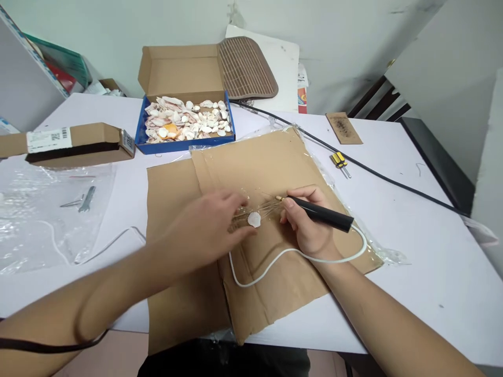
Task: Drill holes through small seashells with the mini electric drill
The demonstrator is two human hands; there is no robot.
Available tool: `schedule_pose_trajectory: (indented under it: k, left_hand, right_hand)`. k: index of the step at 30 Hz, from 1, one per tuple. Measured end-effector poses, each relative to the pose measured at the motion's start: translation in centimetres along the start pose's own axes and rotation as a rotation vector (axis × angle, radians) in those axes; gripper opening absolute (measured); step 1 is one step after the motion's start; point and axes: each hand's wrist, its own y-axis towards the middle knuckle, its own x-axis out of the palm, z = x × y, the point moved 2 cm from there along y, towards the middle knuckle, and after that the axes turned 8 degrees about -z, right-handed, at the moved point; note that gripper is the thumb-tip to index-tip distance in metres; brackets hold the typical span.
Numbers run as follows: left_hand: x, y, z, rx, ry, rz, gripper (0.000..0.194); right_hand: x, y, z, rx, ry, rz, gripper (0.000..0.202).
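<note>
A small white shell (254, 219) sits over the scratched middle of the brown cardboard (259, 283). My left hand (210, 222) is beside the shell, thumb and fingers apart around its left side; I see no grip on it. In my right hand (310, 225) is a black pen-shaped mini drill (324, 213), held like a pencil. Its brass-coloured tip and thin bit point left, above the scratched patch and just beyond the shell. A white cord (275, 260) runs from the drill's back end, loops across the cardboard and passes under my left hand.
An open blue box (184, 145) of shells stands at the back. Left of it are a cardboard carton (82, 144) and a plastic bag (35, 214) with a small wrench. Yellow-handled screwdrivers (340, 163), a black cable (353, 166) and a cardboard scrap (343, 128) lie right.
</note>
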Motion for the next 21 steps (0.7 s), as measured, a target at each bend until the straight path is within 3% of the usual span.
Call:
schedule_pose_trajectory:
  k: [3, 6, 9, 14, 21]
  left_hand:
    - [3.6, 0.7, 2.0, -0.034, 0.08, -0.057, 0.028]
    - [5.0, 0.5, 1.7, -0.001, 0.062, 0.012, 0.023]
    - [4.8, 0.2, 0.9, 0.092, 0.001, 0.074, 0.017]
    - [4.3, -0.2, 0.3, 0.19, -0.078, 0.063, 0.019]
    - [4.0, -0.1, 0.1, 0.151, -0.079, 0.006, 0.023]
  right_hand:
    - [0.1, -0.3, 0.0, -0.048, 0.008, -0.006, 0.034]
    - [0.1, -0.4, 0.2, -0.089, 0.021, -0.005, 0.029]
    - [0.1, -0.4, 0.4, -0.122, 0.021, 0.028, 0.021]
    - [-0.3, -0.3, 0.4, -0.126, -0.096, 0.021, 0.026]
    - [0.0, -1.1, -0.5, -0.241, -0.166, 0.046, 0.018]
